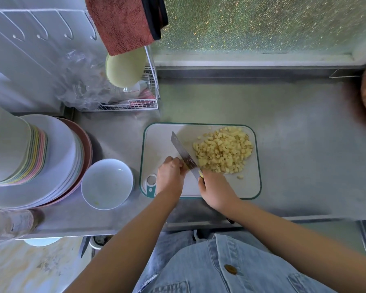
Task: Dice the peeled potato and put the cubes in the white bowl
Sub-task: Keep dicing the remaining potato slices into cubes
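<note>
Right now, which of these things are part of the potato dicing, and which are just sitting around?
In use: potato cubes, knife in the right hand, left hand, cutting board, white bowl.

Lying about: stack of plates, dish rack, red towel, plastic bag.

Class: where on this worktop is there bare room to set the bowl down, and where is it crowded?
Bare steel counter lies right of the cutting board and behind it, toward the window. Left is crowded: white bowl, stacked plates, dish rack.
</note>
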Demonstrator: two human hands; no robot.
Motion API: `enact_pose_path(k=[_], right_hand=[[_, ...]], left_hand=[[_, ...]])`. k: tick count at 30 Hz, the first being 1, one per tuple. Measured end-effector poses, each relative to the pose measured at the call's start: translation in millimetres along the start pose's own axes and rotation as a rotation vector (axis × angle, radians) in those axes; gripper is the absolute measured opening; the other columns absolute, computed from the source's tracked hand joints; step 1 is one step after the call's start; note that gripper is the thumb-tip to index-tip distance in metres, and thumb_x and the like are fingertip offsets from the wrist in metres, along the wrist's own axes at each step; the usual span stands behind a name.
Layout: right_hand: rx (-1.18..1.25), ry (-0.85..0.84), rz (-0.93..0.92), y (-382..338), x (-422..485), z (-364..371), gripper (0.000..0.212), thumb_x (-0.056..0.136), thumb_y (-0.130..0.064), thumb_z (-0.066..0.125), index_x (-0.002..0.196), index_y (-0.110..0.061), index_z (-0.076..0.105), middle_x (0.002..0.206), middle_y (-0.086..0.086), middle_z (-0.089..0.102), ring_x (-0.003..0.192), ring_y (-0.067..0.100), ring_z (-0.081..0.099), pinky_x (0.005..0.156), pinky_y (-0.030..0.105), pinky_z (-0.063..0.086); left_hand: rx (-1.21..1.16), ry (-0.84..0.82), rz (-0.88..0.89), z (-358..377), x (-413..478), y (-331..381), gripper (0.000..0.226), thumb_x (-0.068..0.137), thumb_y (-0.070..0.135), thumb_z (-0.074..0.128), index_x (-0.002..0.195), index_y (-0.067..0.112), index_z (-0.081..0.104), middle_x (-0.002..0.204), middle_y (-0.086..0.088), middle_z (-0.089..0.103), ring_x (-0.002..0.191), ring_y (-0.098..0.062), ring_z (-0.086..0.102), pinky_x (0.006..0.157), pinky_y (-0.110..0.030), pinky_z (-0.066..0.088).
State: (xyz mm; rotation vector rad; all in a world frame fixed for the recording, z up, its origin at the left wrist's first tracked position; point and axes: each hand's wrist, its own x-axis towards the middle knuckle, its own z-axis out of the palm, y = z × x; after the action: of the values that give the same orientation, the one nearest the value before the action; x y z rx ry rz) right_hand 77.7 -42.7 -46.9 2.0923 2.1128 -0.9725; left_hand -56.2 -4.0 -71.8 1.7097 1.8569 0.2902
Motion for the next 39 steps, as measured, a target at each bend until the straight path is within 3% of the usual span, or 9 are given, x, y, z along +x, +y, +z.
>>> enact_pose_path(k=[5, 11, 15, 19, 26, 31, 36, 39], right_hand=[[0.033, -0.015, 0.038, -8, 15, 1, 0.012, 0.099, -0.018, 0.035, 0.092, -0.015, 0.044, 0.062, -0.004, 0.035, 0.067, 0.020, 0.044, 0.061, 0.030, 0.032], [0.128, 0.004, 0.026, -3, 15, -9, 0.019, 0.099, -0.016, 0.037, 0.081, -0.011, 0.041, 0.056, -0.001, 0.035, 0.050, 0.011, 0.036, 0.054, 0.030, 0.027], [0.066, -0.033, -0.017, -2, 5, -14, 0.016, 0.098, -0.016, 0.038, 0.083, -0.012, 0.041, 0.057, -0.003, 0.034, 0.050, 0.008, 0.033, 0.058, 0.030, 0.027], [-0.004, -0.024, -0.037, 0, 4, -11, 0.016, 0.098, -0.016, 0.038, 0.083, -0.013, 0.038, 0.059, -0.005, 0.031, 0.059, 0.019, 0.037, 0.059, 0.029, 0.026], [-0.017, -0.020, -0.012, -1, 9, 3, 0.016, 0.099, -0.019, 0.035, 0.084, -0.015, 0.038, 0.059, -0.006, 0.030, 0.065, 0.020, 0.041, 0.062, 0.029, 0.027], [0.036, -0.001, 0.010, -14, 23, 2, 0.016, 0.098, -0.016, 0.035, 0.095, -0.010, 0.050, 0.059, -0.005, 0.035, 0.062, 0.021, 0.045, 0.056, 0.029, 0.031], [0.091, 0.006, -0.007, -13, 25, -4, 0.028, 0.100, -0.018, 0.037, 0.072, -0.019, 0.035, 0.056, -0.004, 0.035, 0.048, 0.011, 0.036, 0.047, 0.025, 0.021], [0.098, -0.009, -0.011, -9, 18, -11, 0.034, 0.099, -0.017, 0.037, 0.067, -0.022, 0.029, 0.055, -0.002, 0.034, 0.048, 0.011, 0.034, 0.046, 0.027, 0.022]], left_hand=[[-0.008, -0.002, 0.015, -2, 0, -1, 0.017, 0.087, 0.020, 0.069, 0.095, 0.005, 0.072, 0.092, -0.011, 0.063, 0.077, -0.031, 0.060, 0.069, -0.032, 0.047], [-0.070, 0.045, 0.043, -8, -8, -8, 0.015, 0.083, 0.016, 0.073, 0.095, 0.007, 0.072, 0.090, -0.008, 0.068, 0.076, -0.025, 0.063, 0.068, -0.023, 0.043], [-0.045, 0.037, 0.015, -10, -7, -7, 0.015, 0.086, 0.018, 0.068, 0.097, 0.009, 0.072, 0.095, -0.007, 0.068, 0.081, -0.023, 0.063, 0.071, -0.020, 0.039], [-0.038, 0.018, 0.019, -9, -4, -7, 0.015, 0.087, 0.019, 0.068, 0.096, 0.009, 0.074, 0.096, -0.007, 0.068, 0.083, -0.025, 0.064, 0.075, -0.028, 0.046], [-0.047, -0.001, 0.028, -6, -3, -8, 0.015, 0.086, 0.016, 0.069, 0.098, 0.007, 0.074, 0.095, -0.008, 0.067, 0.079, -0.025, 0.062, 0.076, -0.032, 0.053], [-0.027, -0.013, 0.021, -8, -3, -8, 0.016, 0.087, 0.017, 0.069, 0.099, 0.008, 0.074, 0.096, -0.008, 0.067, 0.079, -0.026, 0.062, 0.078, -0.033, 0.054], [-0.055, 0.016, 0.026, -10, -6, -10, 0.014, 0.084, 0.016, 0.071, 0.096, 0.009, 0.074, 0.092, -0.007, 0.068, 0.077, -0.024, 0.063, 0.077, -0.034, 0.054], [-0.071, 0.040, 0.009, -10, -8, -10, 0.012, 0.083, 0.014, 0.072, 0.092, 0.008, 0.072, 0.091, -0.007, 0.068, 0.077, -0.024, 0.063, 0.073, -0.026, 0.048]])
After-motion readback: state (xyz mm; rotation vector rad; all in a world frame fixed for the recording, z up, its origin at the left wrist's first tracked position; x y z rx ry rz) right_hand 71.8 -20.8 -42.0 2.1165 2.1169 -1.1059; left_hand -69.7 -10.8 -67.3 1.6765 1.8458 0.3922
